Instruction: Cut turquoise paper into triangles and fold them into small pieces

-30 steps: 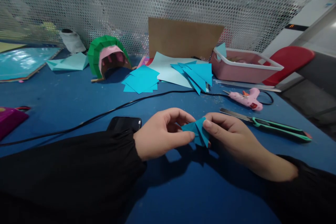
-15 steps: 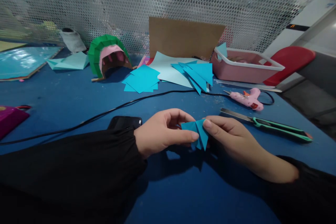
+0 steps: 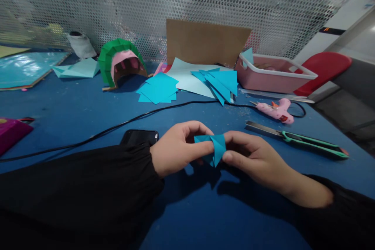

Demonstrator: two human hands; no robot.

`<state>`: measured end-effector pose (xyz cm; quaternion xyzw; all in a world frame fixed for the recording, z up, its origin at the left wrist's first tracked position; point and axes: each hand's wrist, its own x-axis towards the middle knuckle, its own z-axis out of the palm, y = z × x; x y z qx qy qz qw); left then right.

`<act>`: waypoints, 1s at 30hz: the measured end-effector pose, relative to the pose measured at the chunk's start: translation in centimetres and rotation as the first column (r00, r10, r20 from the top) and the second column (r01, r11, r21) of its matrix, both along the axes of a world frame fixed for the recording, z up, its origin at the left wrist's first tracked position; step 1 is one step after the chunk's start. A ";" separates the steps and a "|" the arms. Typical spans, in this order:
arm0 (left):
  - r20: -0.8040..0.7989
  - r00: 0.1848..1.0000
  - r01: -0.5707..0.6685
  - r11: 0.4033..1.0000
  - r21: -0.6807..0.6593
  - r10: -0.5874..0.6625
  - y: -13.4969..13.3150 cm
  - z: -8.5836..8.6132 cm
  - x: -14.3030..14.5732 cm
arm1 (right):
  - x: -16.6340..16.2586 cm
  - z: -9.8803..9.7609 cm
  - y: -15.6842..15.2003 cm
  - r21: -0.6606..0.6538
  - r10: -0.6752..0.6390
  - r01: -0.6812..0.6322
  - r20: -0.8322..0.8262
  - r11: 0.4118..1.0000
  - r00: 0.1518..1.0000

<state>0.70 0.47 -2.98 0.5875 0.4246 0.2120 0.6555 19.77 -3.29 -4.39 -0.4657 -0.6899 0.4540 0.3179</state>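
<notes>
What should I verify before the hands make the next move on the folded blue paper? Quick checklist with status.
1. Left hand holding the folded blue paper: ok, thumb across its front.
2. Right hand pinching it firmly: cannot tell; it is at the paper's right edge.
3. Creases sharp: cannot tell, partly covered by the left hand.
4. Utility knife blade retracted: not ok, blade exposed, though apart from both hands.
5. Glue gun cool: cannot tell; it lies beyond the knife.
6. Black cable clear of the folded paper: ok, it runs beyond it.
</notes>
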 end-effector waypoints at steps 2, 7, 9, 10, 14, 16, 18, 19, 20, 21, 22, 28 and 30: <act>0.002 1.000 -0.028 1.000 0.005 0.028 0.0 0.0 0.0 | -0.2 -0.2 -0.1 -0.057 -0.036 0.032 -0.069 0.998 0.997; -0.039 0.999 0.018 0.997 0.079 -0.015 0.1 -0.1 -0.1 | -0.3 0.0 -0.2 0.002 -0.087 0.086 0.038 0.996 0.996; -0.041 0.999 0.022 0.995 0.101 -0.018 0.2 -0.2 -0.2 | -0.3 0.3 -0.1 0.086 -0.105 0.096 0.115 0.992 0.988; -0.036 0.999 0.022 0.994 0.106 -0.018 0.2 -0.3 -0.2 | -0.3 0.4 -0.1 0.140 -0.114 0.092 0.157 0.986 0.981; 0.004 1.000 0.016 0.996 0.092 -0.017 0.2 -0.4 -0.1 | -0.1 0.5 0.0 0.258 -0.123 0.061 0.231 0.964 0.965; 0.042 0.999 0.002 0.998 0.070 -0.005 0.2 -0.3 0.0 | 0.0 0.4 -0.1 0.214 -0.131 0.089 0.190 0.973 0.973; 0.088 0.996 -0.013 0.999 0.044 0.009 0.1 -0.1 0.1 | 0.0 0.4 -0.1 0.137 -0.144 0.127 0.122 0.982 0.982; 0.111 0.994 -0.018 0.999 0.034 0.014 0.0 0.0 0.1 | 0.0 0.4 -0.1 0.100 -0.145 0.137 0.083 0.986 0.986; 0.135 0.991 -0.021 0.999 0.027 0.018 0.0 0.1 0.1 | 0.0 0.4 -0.1 0.067 -0.145 0.142 0.047 0.988 0.988; 0.157 0.987 -0.023 0.999 0.027 0.019 -0.1 0.1 0.1 | 0.0 0.4 -0.1 0.041 -0.145 0.144 0.018 0.989 0.989; 0.177 0.984 -0.025 0.999 0.033 0.018 -0.1 0.1 0.1 | -0.1 0.4 -0.1 0.024 -0.145 0.145 -0.003 0.989 0.989; 0.194 0.981 -0.025 0.997 0.070 0.011 0.0 -0.2 0.1 | -0.1 0.5 0.0 -0.010 -0.142 0.141 -0.035 0.990 0.989; 0.188 0.982 -0.023 0.997 0.078 0.008 0.0 -0.3 0.1 | 0.0 0.4 0.0 -0.014 -0.143 0.143 -0.030 0.990 0.989</act>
